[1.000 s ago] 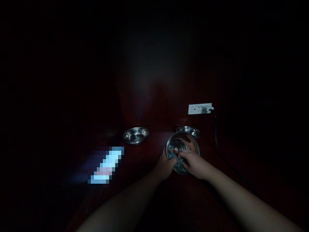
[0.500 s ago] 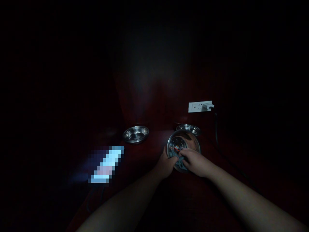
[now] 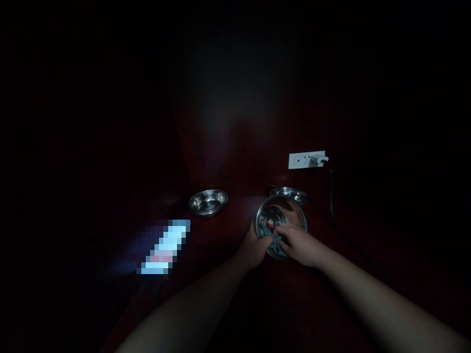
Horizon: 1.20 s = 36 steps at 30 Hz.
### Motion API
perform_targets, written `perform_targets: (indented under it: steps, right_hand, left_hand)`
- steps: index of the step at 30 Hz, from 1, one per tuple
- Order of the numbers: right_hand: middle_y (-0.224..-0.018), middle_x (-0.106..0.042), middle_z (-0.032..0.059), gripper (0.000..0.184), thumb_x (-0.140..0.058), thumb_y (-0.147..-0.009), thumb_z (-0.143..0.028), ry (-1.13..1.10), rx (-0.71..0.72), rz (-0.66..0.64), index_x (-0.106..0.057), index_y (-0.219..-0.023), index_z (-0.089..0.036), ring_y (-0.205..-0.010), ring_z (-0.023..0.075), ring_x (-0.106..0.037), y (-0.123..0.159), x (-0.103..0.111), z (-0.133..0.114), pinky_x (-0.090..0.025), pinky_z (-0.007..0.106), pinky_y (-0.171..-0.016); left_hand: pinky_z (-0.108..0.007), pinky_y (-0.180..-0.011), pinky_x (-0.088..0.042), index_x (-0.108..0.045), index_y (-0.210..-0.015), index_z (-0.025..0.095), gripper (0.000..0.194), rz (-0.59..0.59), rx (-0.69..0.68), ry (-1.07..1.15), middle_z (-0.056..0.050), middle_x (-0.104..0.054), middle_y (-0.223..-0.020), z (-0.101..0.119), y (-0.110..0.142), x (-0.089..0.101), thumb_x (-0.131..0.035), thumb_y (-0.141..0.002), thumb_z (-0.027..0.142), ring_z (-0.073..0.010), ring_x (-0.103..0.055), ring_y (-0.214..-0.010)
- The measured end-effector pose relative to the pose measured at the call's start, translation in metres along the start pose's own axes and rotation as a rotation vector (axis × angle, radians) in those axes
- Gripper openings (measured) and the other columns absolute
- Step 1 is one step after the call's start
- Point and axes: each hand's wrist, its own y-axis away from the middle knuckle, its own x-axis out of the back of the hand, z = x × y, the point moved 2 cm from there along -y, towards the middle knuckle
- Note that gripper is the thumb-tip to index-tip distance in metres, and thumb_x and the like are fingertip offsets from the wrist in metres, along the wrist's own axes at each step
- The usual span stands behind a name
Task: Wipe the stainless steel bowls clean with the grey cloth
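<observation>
A shiny metal bowl (image 3: 299,214) is tilted so that its open mouth faces me. My left hand (image 3: 255,249) grips its lower left rim, fingers outside and thumb over the edge. Inside the bowl, my right hand (image 3: 296,242) is closed on a grey-green cloth (image 3: 276,243), which lies against the lower inner wall beside my left thumb. A small label with red and white (image 3: 271,223) shows near the bowl's bottom, just above my right fingers. My right fingertips are partly hidden in the cloth.
A shallow metal dish (image 3: 208,203) sits to the left, and another metal dish (image 3: 293,193) is behind the bowl. A bright pixelated panel (image 3: 165,250) stands at left. A white wall socket (image 3: 306,160) holds a plug, with a dark cable (image 3: 331,196) below it. Surroundings are very dark.
The view has shifted slightly, so everything sits a little higher and further right. Both hands keep their hold on the bowl and cloth, with hardly any movement.
</observation>
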Motion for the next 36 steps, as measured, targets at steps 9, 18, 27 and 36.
perform_targets:
  steps: [9, 18, 27, 36]
  right_hand:
    - [-0.094, -0.061, 0.0081, 0.016, -0.05, -0.07, -0.012, 0.149, -0.045, 0.006, -0.058, -0.083, -0.018, -0.092, 0.0218, -0.055, -0.0007, 0.0011, 0.0013, -0.04, 0.033, -0.081]
    - [-0.095, -0.063, 0.0092, 0.021, -0.045, -0.072, -0.01, 0.249, -0.105, 0.004, -0.06, -0.086, -0.017, -0.092, 0.0227, -0.056, -0.0013, 0.0041, 0.0067, -0.038, 0.033, -0.082]
    - [-0.086, -0.062, 0.0046, 0.012, -0.051, -0.07, -0.014, 0.052, -0.031, -0.03, -0.057, -0.078, -0.02, -0.085, 0.0191, -0.057, -0.0012, 0.0004, 0.0031, -0.041, 0.03, -0.076]
    - [-0.088, -0.062, 0.0045, 0.014, -0.05, -0.071, -0.013, -0.014, -0.014, -0.024, -0.057, -0.082, -0.02, -0.088, 0.0195, -0.056, -0.0008, -0.0019, 0.0037, -0.04, 0.032, -0.079]
  left_hand:
    - [-0.037, -0.093, -0.041, -0.046, -0.117, 0.015, 0.053, -0.002, -0.007, -0.008, -0.008, -0.059, -0.112, 0.0001, -0.0003, -0.0004, -0.056, -0.066, 0.011, -0.0214, -0.055, -0.103]
    - [-0.035, -0.091, -0.042, -0.044, -0.117, 0.015, 0.054, -0.003, -0.015, -0.044, -0.008, -0.059, -0.112, 0.0024, 0.001, 0.0005, -0.054, -0.065, 0.009, -0.0212, -0.054, -0.103]
    - [-0.033, -0.09, -0.041, -0.046, -0.114, 0.017, 0.05, 0.029, 0.002, -0.085, -0.006, -0.059, -0.109, 0.0036, 0.0023, 0.0021, -0.056, -0.066, 0.011, -0.0195, -0.055, -0.1]
    - [-0.033, -0.087, -0.043, -0.044, -0.114, 0.018, 0.05, 0.019, 0.028, -0.101, -0.006, -0.059, -0.106, 0.0058, 0.0033, 0.0022, -0.055, -0.066, 0.01, -0.0191, -0.055, -0.098]
